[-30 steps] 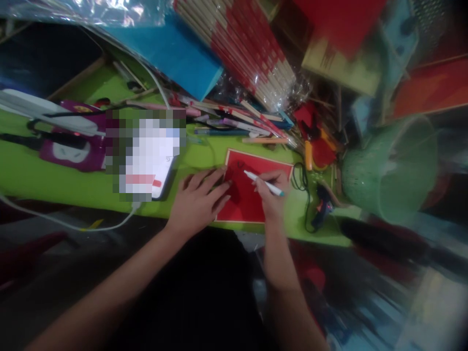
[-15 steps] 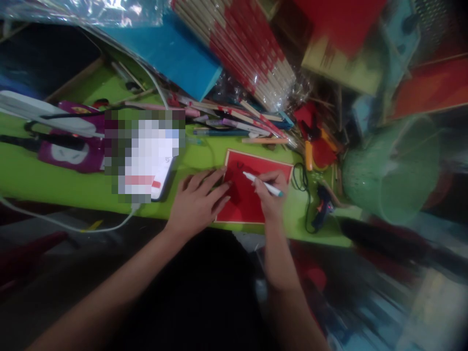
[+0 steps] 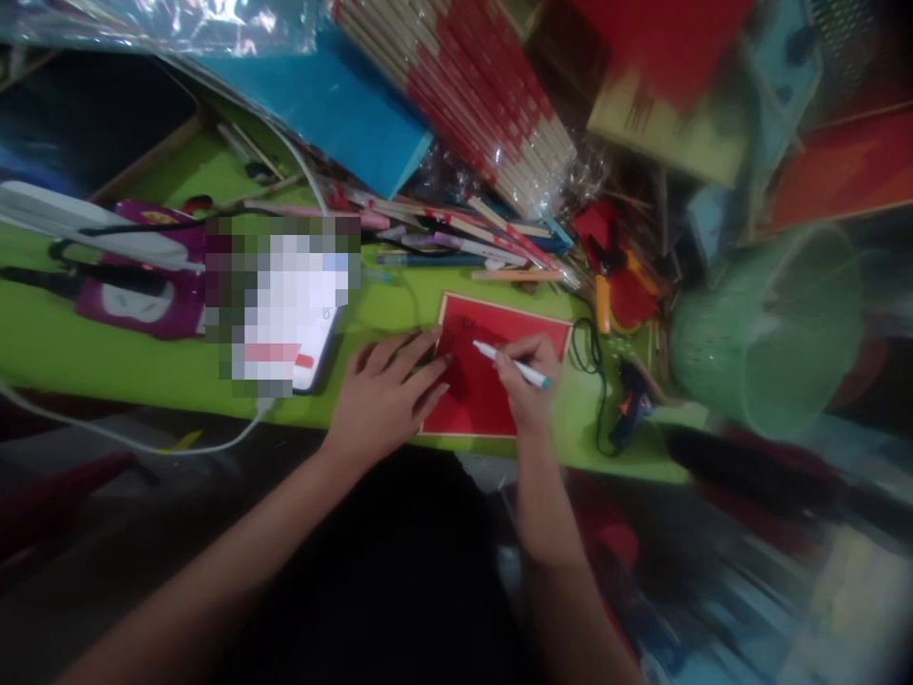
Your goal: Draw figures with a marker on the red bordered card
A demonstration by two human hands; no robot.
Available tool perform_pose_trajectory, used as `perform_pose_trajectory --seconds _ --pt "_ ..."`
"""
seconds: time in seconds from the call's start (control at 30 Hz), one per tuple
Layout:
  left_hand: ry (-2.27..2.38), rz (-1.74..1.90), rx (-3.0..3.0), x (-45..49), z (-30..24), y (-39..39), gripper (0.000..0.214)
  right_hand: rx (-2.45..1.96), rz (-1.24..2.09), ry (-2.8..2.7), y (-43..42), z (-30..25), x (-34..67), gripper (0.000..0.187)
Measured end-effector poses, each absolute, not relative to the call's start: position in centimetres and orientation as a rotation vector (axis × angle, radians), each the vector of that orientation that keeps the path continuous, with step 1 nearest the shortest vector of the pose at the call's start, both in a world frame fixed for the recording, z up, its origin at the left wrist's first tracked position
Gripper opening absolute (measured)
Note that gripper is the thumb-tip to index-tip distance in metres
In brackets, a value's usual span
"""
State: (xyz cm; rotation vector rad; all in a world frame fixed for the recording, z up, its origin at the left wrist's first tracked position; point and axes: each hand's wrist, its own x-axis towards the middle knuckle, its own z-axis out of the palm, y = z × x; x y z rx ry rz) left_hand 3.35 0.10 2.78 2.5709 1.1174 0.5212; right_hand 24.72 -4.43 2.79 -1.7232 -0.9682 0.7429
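A red panel (image 3: 475, 400) with a thin pale border lies on the green table, close to its front edge. My right hand (image 3: 532, 376) grips a white marker pen (image 3: 524, 369) with a teal end, its tip at the panel's surface. Small dark pen strokes (image 3: 468, 324) show near the panel's upper left, just above the tip. My left hand (image 3: 389, 390) rests flat with fingers spread, its fingertips on the panel's left edge. Left of that hand, a phone (image 3: 320, 328) with a lit, partly blurred-out screen stands tilted.
Behind the panel lie several pens and sticks (image 3: 463, 243) and a bundle of red-and-white sticks (image 3: 485, 95). At right are a glue gun (image 3: 631, 404) with a black cord, orange-handled scissors or pliers (image 3: 605, 300), and a green basket (image 3: 756, 333). A white cable (image 3: 214, 447) hangs below the phone.
The pen tip has moved very slightly down, and the dark marking on the red panel has grown by a small stroke. My left hand has stayed in place.
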Motion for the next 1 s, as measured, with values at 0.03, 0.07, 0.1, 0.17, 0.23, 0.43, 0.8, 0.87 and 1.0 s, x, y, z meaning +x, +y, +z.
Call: perform_pose_trajectory --seconds 0.03,0.07,0.1,0.17,0.23,0.43,0.8,0.87,1.0 --pt "1.115 0.524 2.574 3.34 2.78 0.11 0.024 -1.725 0.743 -0.968 -4.43 2.79 24.74 0.015" --pt "1.114 0.526 2.575 3.33 2.79 0.11 0.024 -1.725 0.742 -0.968 -4.43 2.78 24.77 0.015" --pt "1.113 0.525 2.574 3.32 2.82 0.12 0.024 -1.725 0.740 -0.966 -4.42 2.76 24.81 0.015" --pt "1.113 0.507 2.574 3.31 2.88 0.12 0.024 -1.729 0.736 -0.953 -4.38 2.72 24.86 0.015" --pt "1.119 0.477 2.570 3.28 2.90 0.09 0.025 -1.730 0.733 -0.935 -4.32 2.69 24.88 0.015" --pt "1.117 0.475 2.483 3.23 2.65 -0.05 0.027 -1.697 0.694 -0.927 -4.09 2.76 24.74 0.014" --pt "1.107 0.471 2.500 3.31 2.84 0.11 0.026 -1.691 0.593 -0.972 -3.82 2.76 24.85 0.015" --pt "1.110 0.475 2.491 3.29 2.83 0.06 0.026 -1.697 0.587 -0.978 -3.78 2.74 24.83 0.015" --pt "1.108 0.497 2.522 3.33 2.84 0.07 0.026 -1.729 0.578 -0.984 -3.75 2.81 24.80 0.015"
